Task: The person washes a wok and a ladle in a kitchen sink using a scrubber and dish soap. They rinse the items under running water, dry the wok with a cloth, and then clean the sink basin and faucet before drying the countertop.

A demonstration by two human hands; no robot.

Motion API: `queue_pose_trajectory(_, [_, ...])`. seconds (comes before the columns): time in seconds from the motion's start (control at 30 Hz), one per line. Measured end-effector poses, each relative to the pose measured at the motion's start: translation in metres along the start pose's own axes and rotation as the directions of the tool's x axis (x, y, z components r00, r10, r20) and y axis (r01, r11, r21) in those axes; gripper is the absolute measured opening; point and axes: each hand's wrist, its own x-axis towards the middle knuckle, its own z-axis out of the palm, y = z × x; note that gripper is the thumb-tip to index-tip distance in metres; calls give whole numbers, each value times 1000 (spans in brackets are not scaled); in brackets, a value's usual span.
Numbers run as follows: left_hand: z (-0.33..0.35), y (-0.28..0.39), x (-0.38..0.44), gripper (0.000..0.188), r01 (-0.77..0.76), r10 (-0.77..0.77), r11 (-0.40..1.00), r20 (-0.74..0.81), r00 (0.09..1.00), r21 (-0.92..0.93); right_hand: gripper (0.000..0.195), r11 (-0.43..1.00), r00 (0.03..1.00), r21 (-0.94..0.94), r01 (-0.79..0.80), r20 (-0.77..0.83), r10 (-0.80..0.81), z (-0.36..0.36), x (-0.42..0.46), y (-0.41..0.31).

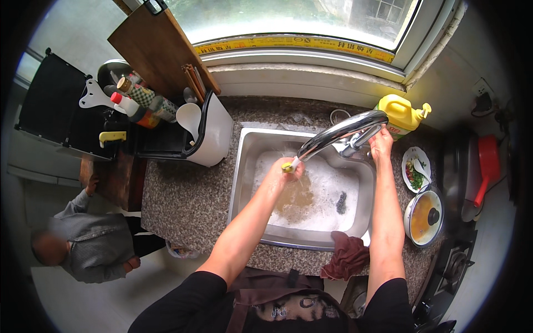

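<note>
My left hand (pixel 292 168) is under the spout end of the chrome faucet (pixel 343 131), over a steel sink (pixel 243 166) of sudsy, brownish water. Water splashes about its fingers; whether they hold anything is hidden by the spout's yellow and white tip. At the right back of the sink, my right hand (pixel 381 141) touches the faucet by its handle; the fingertips are partly hidden behind the metal. A dark scouring pad (pixel 341 202) lies in the suds. Just behind my right hand stands a yellow detergent jug (pixel 397 114) with a pump.
A maroon cloth (pixel 346 256) hangs over the sink's front edge. Right of it are a plate of chopped food (pixel 416 168), a lidded bowl (pixel 424 218) and a gas stove (pixel 456 264). Left are a white-and-black holder (pixel 212 133), bottles and a cutting board (pixel 154 45). Another person (pixel 98 241) stands at left.
</note>
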Motion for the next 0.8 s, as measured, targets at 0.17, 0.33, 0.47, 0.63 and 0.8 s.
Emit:
queue_pose_trajectory(0.17, [6,-12,-16,11,-111,114,992,56,992,-60,21,993,999,-113,-29,-24,26,11,-5,-6])
queue_pose_trajectory(0.33, [-6,-21,-18,16,-232,209,968,207,956,97,20,981,996,-180,-68,-66,57,21,-4,-10])
queue_pose_trajectory(0.47, [-40,-64,-85,17,12,-33,996,235,971,88,20,950,986,-287,-123,-144,84,26,-12,-21])
queue_pose_trajectory(0.63, [-68,-96,-147,31,-174,84,901,235,968,396,19,926,988,-355,-131,-119,94,28,-14,-27])
queue_pose_trajectory(0.8, [-43,-85,-150,35,-144,73,915,197,978,377,21,910,988,-392,-136,-126,93,28,-9,-27])
